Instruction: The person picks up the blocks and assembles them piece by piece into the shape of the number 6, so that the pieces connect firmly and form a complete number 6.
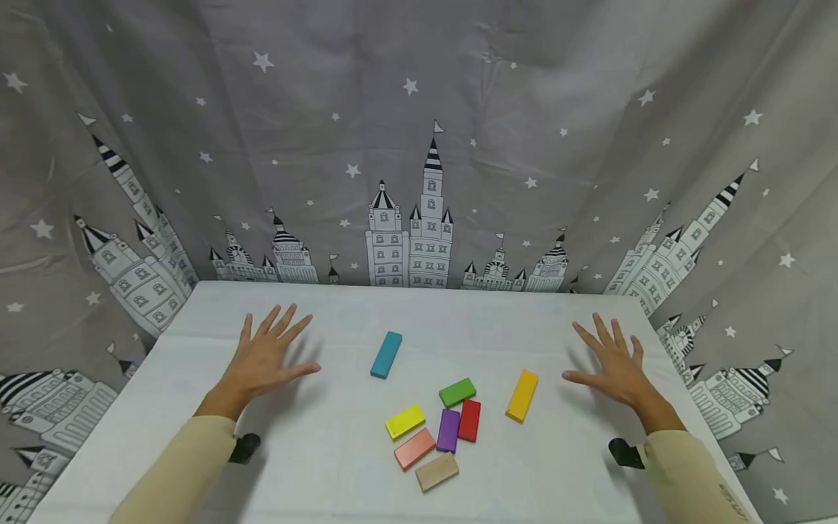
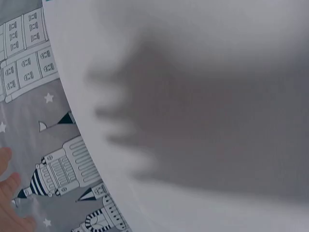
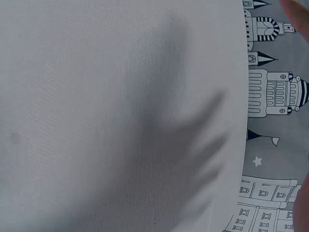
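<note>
My left hand (image 1: 262,364) is held over the left part of the white table, fingers spread and holding nothing; the blue block (image 1: 386,355) lies to its right. On the other side my right hand (image 1: 614,367), also spread and empty, has the orange-yellow block (image 1: 521,396) as its nearest block. Between the hands lie a green block (image 1: 457,392), a red block (image 1: 469,421), a purple block (image 1: 448,430), a yellow block (image 1: 405,422), a pink block (image 1: 414,449) and a tan block (image 1: 437,472). Each wrist view shows a hand's shadow and a few fingers at the edge.
The white table (image 1: 314,466) reaches back to a grey curtain (image 1: 419,44) printed with castles and stars, which also hangs along both sides. Dark wrist devices show at the left cuff and the right cuff.
</note>
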`<state>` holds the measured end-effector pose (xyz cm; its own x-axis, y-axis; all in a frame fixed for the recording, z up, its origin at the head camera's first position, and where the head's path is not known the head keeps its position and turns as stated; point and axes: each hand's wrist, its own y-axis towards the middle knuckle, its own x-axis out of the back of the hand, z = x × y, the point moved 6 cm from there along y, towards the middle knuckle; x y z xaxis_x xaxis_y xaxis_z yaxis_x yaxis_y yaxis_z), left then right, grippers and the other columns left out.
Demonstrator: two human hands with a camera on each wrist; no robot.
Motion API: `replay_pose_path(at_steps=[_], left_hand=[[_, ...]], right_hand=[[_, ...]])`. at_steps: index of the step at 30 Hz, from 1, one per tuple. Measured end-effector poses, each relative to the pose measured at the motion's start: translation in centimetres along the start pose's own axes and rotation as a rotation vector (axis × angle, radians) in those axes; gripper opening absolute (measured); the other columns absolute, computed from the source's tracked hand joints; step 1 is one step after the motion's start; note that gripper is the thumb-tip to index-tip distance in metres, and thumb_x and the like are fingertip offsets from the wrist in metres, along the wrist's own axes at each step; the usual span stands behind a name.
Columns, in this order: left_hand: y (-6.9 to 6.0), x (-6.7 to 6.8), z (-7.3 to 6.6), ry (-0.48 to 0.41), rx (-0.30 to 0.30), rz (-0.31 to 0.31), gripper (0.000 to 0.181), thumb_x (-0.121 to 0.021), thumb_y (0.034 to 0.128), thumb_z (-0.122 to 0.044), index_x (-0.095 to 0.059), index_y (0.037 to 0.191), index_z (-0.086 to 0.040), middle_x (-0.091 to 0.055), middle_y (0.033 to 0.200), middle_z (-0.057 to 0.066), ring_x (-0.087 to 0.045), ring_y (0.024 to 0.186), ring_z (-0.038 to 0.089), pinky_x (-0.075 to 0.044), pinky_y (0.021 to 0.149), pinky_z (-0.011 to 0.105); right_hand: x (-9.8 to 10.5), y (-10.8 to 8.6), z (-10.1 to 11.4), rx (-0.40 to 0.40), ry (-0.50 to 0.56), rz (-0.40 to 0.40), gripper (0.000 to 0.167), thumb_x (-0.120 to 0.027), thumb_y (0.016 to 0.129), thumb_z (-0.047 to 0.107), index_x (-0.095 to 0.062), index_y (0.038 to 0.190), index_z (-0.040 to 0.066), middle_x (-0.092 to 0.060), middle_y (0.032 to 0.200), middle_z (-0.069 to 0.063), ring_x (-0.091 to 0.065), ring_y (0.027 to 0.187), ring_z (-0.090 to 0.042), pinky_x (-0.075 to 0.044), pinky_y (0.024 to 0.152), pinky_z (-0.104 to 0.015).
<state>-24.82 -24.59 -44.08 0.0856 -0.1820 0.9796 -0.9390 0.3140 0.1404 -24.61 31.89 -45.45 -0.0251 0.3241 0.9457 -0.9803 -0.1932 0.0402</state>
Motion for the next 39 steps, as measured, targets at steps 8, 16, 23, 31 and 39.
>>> replay_pose_path(at_steps=[8,16,23,31,39], left_hand=[[0.9,-1.2,-2.0,0.003,-0.058,-0.028,0.090,-0.062,0.0779,-0.068,-0.040,0.147,-0.016,-0.028,0.155,0.018,-0.021,0.142,0.041,-0.003,0.111,0.066],[2.0,-2.3,-4.1,0.013,-0.093,0.004,0.089,-0.063,0.0776,-0.067,-0.041,0.147,-0.016,-0.030,0.155,0.016,-0.022,0.143,0.038,-0.003,0.112,0.065],[3.0,-3.6,-5.6,0.018,-0.135,0.030,0.086,-0.062,0.0780,-0.066,-0.043,0.146,-0.016,-0.033,0.154,0.014,-0.024,0.143,0.036,-0.008,0.112,0.064],[4.0,-4.6,-7.1,-0.004,-0.187,0.059,0.083,-0.060,0.0791,-0.066,-0.045,0.145,-0.018,-0.033,0.154,0.012,-0.023,0.143,0.035,-0.006,0.113,0.062],[4.8,-5.2,-8.3,-0.051,-0.225,0.107,0.082,-0.062,0.0799,-0.065,-0.045,0.145,-0.017,-0.033,0.154,0.012,-0.024,0.143,0.036,-0.006,0.113,0.062]], right_hand=[[-0.5,0.1,1.0,0.039,0.001,0.027,0.096,-0.075,0.076,0.052,-0.028,0.152,0.018,-0.005,0.158,-0.025,0.003,0.142,-0.051,0.003,0.104,-0.073],[-1.0,0.1,2.6,0.097,0.005,0.043,0.092,-0.079,0.073,0.050,-0.037,0.148,0.017,-0.010,0.157,-0.026,-0.004,0.141,-0.051,-0.002,0.105,-0.072],[-1.6,0.2,3.9,0.155,0.018,0.058,0.088,-0.082,0.071,0.046,-0.044,0.145,0.018,-0.016,0.156,-0.027,-0.009,0.140,-0.050,-0.006,0.104,-0.071],[-2.4,0.2,5.1,0.225,0.036,0.079,0.086,-0.085,0.068,0.041,-0.047,0.143,0.020,-0.022,0.155,-0.024,-0.018,0.138,-0.050,-0.016,0.103,-0.069],[-3.1,0.2,6.2,0.268,0.058,0.120,0.085,-0.086,0.069,0.037,-0.048,0.143,0.023,-0.026,0.155,-0.019,-0.026,0.137,-0.045,-0.022,0.101,-0.070]])
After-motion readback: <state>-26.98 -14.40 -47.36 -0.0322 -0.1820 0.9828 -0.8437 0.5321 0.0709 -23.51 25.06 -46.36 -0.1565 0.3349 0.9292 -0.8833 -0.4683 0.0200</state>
